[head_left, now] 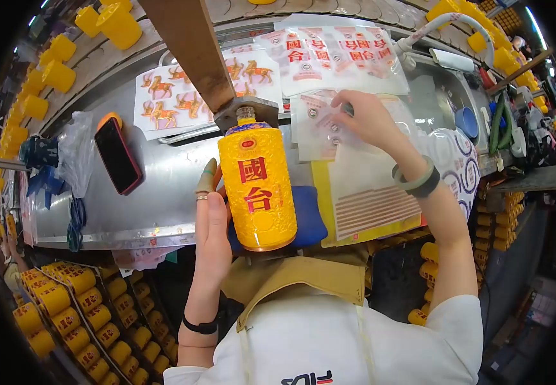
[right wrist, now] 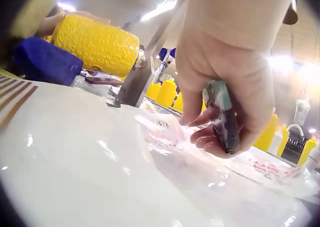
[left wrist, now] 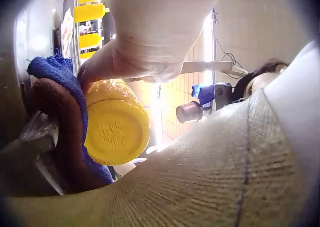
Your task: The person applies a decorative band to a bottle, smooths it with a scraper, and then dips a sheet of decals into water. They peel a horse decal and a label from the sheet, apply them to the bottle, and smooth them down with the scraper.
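Observation:
A yellow embossed bottle (head_left: 258, 192) with red characters lies tilted, its neck at the notched metal plate (head_left: 228, 115) on a wooden beam. Its lower end is by a blue cloth (head_left: 308, 218). Along the bottle's left side rests my left hand (head_left: 212, 240), index finger straight and covered by a finger cot; the other fingertips go behind the bottle. My right hand (head_left: 371, 122) curls its fingers round a small dark block (right wrist: 226, 124) with a pale green end. Its fingertips are right over a clear sticker sheet (head_left: 310, 119) bearing pinkish prints and small round emblems.
Sheets of gold horse stickers (head_left: 185, 109) and red-character stickers (head_left: 361, 54) lie at the back of the metal table (head_left: 66, 215). A phone (head_left: 117, 157) lies left; a striped sheet (head_left: 377, 208) lies right. Racks of yellow bottles (head_left: 76, 308) stand below, and a white faucet (head_left: 448, 25) arches back right.

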`<control>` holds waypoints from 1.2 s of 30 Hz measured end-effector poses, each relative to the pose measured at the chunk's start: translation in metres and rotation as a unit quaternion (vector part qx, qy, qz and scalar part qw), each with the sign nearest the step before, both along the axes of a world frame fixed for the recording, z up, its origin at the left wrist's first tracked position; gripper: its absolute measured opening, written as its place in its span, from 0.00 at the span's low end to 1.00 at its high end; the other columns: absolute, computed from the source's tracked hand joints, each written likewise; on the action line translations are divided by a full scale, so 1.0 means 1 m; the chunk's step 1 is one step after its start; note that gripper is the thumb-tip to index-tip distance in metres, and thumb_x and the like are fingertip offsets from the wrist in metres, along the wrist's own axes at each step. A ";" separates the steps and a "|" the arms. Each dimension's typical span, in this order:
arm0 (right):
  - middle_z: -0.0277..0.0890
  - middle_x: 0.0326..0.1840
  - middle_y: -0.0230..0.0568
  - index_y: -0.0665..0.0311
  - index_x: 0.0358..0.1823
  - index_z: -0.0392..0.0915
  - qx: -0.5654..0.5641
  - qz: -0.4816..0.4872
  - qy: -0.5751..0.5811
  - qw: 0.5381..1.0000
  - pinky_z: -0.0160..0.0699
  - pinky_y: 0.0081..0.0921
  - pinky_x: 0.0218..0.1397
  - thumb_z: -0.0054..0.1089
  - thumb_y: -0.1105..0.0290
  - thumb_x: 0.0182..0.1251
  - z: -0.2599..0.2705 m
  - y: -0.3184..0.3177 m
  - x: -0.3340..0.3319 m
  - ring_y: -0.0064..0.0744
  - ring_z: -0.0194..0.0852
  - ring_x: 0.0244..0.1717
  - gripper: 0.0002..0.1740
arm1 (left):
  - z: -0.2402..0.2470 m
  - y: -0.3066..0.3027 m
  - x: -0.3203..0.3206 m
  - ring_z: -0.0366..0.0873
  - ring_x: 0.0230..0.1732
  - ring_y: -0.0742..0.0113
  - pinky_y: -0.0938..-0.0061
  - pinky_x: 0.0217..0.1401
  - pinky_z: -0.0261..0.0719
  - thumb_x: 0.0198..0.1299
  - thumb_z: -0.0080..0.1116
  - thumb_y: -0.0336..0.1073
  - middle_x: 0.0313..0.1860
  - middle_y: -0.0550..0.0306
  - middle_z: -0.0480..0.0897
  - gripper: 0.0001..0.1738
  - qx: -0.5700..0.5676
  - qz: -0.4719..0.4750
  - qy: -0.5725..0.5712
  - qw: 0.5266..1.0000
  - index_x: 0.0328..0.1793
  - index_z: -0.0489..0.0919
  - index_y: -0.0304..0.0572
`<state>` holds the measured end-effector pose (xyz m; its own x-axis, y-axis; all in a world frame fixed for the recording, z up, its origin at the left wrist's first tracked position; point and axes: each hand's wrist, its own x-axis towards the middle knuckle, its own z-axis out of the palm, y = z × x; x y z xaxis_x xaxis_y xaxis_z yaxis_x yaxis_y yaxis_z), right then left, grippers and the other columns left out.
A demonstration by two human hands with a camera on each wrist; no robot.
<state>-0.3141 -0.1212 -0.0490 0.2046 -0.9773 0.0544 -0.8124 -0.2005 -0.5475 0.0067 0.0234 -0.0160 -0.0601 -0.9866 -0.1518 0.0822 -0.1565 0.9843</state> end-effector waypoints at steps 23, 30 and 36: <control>0.84 0.45 0.41 0.65 0.53 0.80 0.029 0.222 -0.325 0.919 0.83 0.33 0.53 0.67 0.84 0.65 0.109 0.118 0.122 0.40 0.86 0.47 0.16 | 0.022 0.027 -0.004 0.87 0.48 0.68 0.74 0.54 0.85 0.59 0.72 0.18 0.49 0.51 0.89 0.28 -0.210 0.053 -0.091 0.972 0.68 0.80 0.31; 0.83 0.42 0.38 0.63 0.52 0.82 0.139 0.193 -0.311 0.920 0.82 0.32 0.55 0.65 0.89 0.57 0.134 0.121 0.116 0.38 0.84 0.46 0.21 | 0.031 0.047 0.012 0.81 0.43 0.74 0.79 0.48 0.81 0.45 0.88 0.34 0.53 0.56 0.87 0.48 -0.160 -0.019 -0.146 0.976 0.74 0.76 0.36; 0.83 0.45 0.38 0.58 0.60 0.78 0.045 0.369 -0.075 0.925 0.79 0.38 0.56 0.61 0.85 0.54 0.130 0.109 0.118 0.45 0.81 0.53 0.29 | 0.018 0.044 0.020 0.73 0.64 0.60 0.69 0.64 0.75 0.38 0.91 0.41 0.70 0.49 0.70 0.63 -0.220 0.018 -0.239 0.946 0.80 0.65 0.35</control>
